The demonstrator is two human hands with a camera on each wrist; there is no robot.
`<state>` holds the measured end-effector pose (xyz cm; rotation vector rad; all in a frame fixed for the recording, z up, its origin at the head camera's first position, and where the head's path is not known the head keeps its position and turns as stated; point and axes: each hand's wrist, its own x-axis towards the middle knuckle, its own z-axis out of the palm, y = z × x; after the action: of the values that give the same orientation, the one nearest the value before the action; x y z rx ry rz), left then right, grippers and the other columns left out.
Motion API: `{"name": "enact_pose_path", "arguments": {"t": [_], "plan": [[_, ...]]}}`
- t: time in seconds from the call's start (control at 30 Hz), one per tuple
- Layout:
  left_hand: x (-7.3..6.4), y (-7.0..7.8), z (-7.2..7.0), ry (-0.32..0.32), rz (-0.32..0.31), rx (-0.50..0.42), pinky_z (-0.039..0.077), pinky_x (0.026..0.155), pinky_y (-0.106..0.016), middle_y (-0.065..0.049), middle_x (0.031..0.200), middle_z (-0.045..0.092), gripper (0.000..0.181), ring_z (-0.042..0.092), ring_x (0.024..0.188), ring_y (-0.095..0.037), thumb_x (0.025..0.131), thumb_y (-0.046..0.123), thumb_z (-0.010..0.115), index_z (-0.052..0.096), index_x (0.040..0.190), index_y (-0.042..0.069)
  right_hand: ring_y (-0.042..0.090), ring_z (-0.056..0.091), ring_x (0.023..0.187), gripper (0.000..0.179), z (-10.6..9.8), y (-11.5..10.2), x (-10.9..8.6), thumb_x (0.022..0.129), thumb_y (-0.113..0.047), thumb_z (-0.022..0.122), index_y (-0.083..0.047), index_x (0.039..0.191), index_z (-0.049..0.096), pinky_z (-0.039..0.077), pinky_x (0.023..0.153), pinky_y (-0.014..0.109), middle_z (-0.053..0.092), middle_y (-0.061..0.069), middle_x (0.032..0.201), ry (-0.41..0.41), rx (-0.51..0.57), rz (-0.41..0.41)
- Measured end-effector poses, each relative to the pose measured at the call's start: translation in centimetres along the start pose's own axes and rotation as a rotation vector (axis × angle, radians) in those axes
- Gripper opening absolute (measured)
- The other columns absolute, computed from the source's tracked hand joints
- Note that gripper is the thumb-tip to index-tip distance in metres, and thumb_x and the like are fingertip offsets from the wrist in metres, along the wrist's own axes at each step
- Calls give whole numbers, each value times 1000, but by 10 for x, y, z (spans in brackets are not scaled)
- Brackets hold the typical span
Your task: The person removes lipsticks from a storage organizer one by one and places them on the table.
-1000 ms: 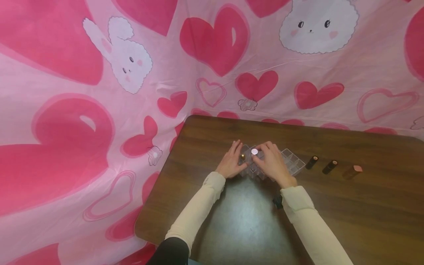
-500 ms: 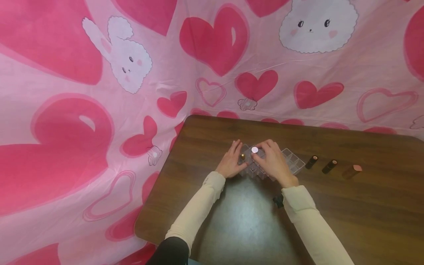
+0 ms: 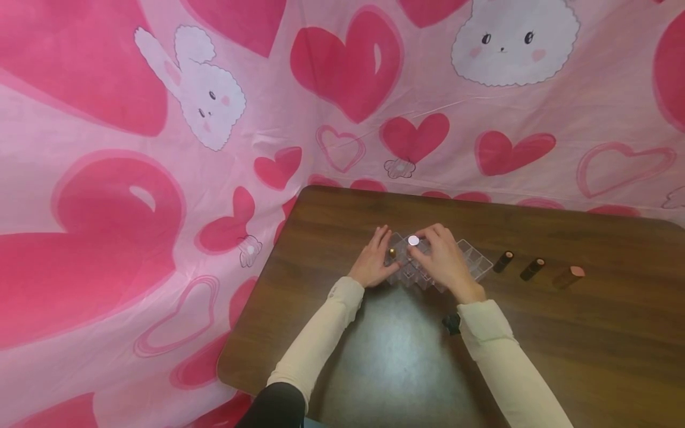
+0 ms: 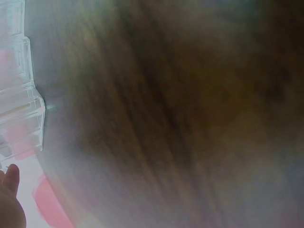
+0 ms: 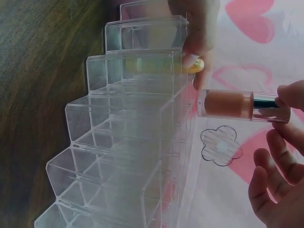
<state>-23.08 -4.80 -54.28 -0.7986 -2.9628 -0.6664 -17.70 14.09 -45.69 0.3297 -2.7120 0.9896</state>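
A clear stepped acrylic lipstick organizer (image 3: 473, 261) stands on the table, also filling the middle of the right wrist view. My right hand (image 3: 444, 258) pinches a lip gloss tube (image 5: 228, 104) by its shiny cap, between thumb and fingertips. The tube is clear with peach-brown content, and its lower end hangs just above the organizer's openings. My left hand (image 3: 370, 264) rests at the organizer's left end, fingers fairly straight. Beside it, a gold-capped tube (image 5: 194, 65) sits in a compartment. The left wrist view catches only fingertips (image 4: 12, 178) near the organizer's edge.
Right of the organizer stand two dark lipsticks (image 3: 504, 261) (image 3: 533, 269) and a brown tube with a pink top (image 3: 569, 277). A small black object (image 3: 451, 324) shows by the right cuff, probably the wrist camera. A heart-patterned pink cloth (image 3: 348, 71) hangs behind the wooden table (image 3: 385, 362).
My right hand has shifted slightly up and to the right in the head view, the lip gloss tube with it. The left hand and the organizer stay where they were.
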Motion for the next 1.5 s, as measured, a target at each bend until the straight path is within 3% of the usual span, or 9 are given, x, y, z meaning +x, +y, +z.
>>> {"name": "enact_pose_path", "arguments": {"t": [0.43, 0.97, 1.5], "plan": [[0, -2, 1, 9, 11, 24, 30, 104, -45, 2, 152, 2, 82, 1, 140, -15, 81, 53, 49, 13, 145, 15, 23, 46, 96, 37, -6, 0, -5, 80, -32, 65, -8, 107, 59, 44, 82, 44, 52, 7, 105, -11, 48, 32], [0, -1, -1, 3, 7, 1, 29, 104, -46, 0, 152, 4, 83, 1, 140, -14, 81, 52, 51, 12, 145, 16, 23, 48, 94, 35, -22, -1, -12, 77, -28, 70, -9, 104, 59, 45, 79, 44, 53, 8, 105, 42, 125, 59], [0, -2, -1, 3, 21, -4, 29, 104, -46, -1, 152, 6, 82, 3, 140, -15, 82, 52, 50, 12, 145, 15, 22, 49, 91, 35, -37, 16, -26, 80, -38, 63, -14, 105, 58, 45, 75, 42, 52, 4, 105, 51, 120, 143]]}}
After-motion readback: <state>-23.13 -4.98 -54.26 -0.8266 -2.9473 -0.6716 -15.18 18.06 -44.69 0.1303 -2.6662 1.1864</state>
